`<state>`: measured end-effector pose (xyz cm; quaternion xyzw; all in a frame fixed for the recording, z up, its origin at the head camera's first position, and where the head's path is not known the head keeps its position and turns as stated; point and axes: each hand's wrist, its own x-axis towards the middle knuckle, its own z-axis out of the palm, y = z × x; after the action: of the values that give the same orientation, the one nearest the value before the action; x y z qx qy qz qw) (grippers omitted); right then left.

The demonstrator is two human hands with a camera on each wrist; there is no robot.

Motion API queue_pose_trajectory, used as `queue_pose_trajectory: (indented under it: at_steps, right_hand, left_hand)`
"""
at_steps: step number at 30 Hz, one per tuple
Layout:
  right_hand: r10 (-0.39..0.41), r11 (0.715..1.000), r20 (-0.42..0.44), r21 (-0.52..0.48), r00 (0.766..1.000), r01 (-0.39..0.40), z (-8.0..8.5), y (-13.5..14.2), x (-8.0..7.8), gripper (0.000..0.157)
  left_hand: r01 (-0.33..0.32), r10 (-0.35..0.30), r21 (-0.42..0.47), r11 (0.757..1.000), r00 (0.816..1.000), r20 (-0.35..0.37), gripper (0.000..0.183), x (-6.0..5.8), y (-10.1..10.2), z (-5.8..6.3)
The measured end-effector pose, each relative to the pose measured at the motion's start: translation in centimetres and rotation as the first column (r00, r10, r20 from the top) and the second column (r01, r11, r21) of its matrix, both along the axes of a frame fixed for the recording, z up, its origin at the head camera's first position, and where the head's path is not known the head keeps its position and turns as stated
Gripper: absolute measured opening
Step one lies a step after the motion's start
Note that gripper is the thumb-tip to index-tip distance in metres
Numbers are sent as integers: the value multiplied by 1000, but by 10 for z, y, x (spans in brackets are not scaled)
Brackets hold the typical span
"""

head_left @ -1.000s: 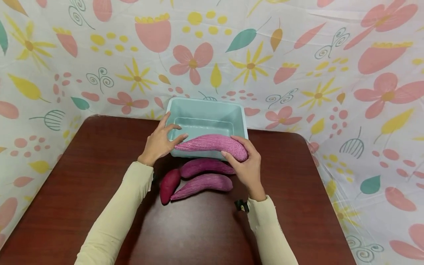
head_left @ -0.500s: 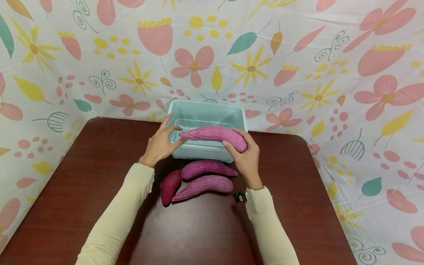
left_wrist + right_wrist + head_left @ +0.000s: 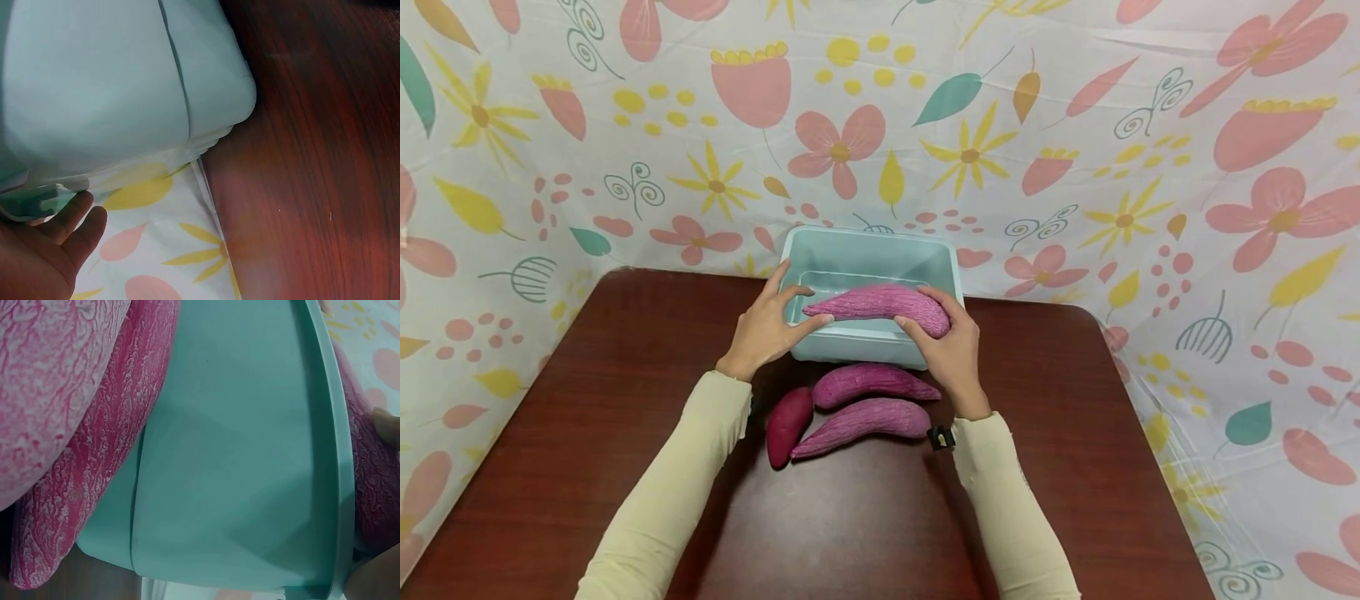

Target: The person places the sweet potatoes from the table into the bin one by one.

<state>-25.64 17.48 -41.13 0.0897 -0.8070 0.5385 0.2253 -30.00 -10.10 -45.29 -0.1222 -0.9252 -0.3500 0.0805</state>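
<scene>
In the head view my right hand (image 3: pixel 953 354) grips the thick end of a long pink-purple sweet potato (image 3: pixel 876 302), thumb on the near side and fingers on the far side. It overlaps the front part of a light blue-green plastic bin (image 3: pixel 861 343). My left hand (image 3: pixel 763 327) is spread at the bin's left front corner, its thumb and index finger on either side of the sweet potato's thin tip. The right wrist view shows the gripped sweet potato (image 3: pixel 378 481) beyond the bin's rim (image 3: pixel 340 456). Left-hand fingers (image 3: pixel 84 231) show beside the bin (image 3: pixel 94 87) in the left wrist view.
Two long purple sweet potatoes, one darker (image 3: pixel 868 383) and one paler (image 3: pixel 865 425), lie before the bin. A short dark red sweet potato (image 3: pixel 788 427) lies at their left. Flower-printed cloth (image 3: pixel 1037 125) hangs behind the brown table (image 3: pixel 1060 433).
My right hand has moved forward with the sweet potato, which now lies farther over the bin's opening. My left hand has stayed by the bin's left corner.
</scene>
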Motion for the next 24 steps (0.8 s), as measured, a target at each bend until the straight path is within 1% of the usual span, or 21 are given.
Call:
queue_pose_trajectory:
  at_steps: [5, 7, 10, 14, 18, 21, 24]
  right_hand:
    - [22, 1000, 6, 18, 1000, -22, -15, 6, -11, 51]
    - [28, 999, -2, 35, 1000, -28, -18, 9, -11, 52]
    - [28, 999, -14, 47, 1000, -27, -21, 13, -8, 54]
    - [4, 999, -8, 38, 1000, -4, -22, 14, 2, 54]
    - [-20, 999, -5, 25, 1000, 20, -14, 9, 20, 53]
    - [-12, 1000, -28, 13, 1000, 13, -6, 6, 34, 50]
    - [23, 1000, -54, -3, 998, -23, -3, 6, 42, 48]
  left_hand:
    - [-4, 4, 9, 1000, 1000, -2, 57, 1, 0, -2]
    - [-4, 4, 7, 1000, 1000, -2, 57, 0, 0, -2]
    - [-2, 2, 8, 1000, 1000, 0, 58, -1, 0, -2]
    - [-2, 2, 4, 1000, 1000, -5, 60, -2, 1, -2]
    - [-3, 3, 3, 1000, 1000, -10, 60, -3, 1, -2]
    - [-3, 3, 2, 1000, 1000, -10, 59, -2, 0, -3]
    - [-4, 4, 2, 1000, 1000, -9, 58, -2, 0, -3]
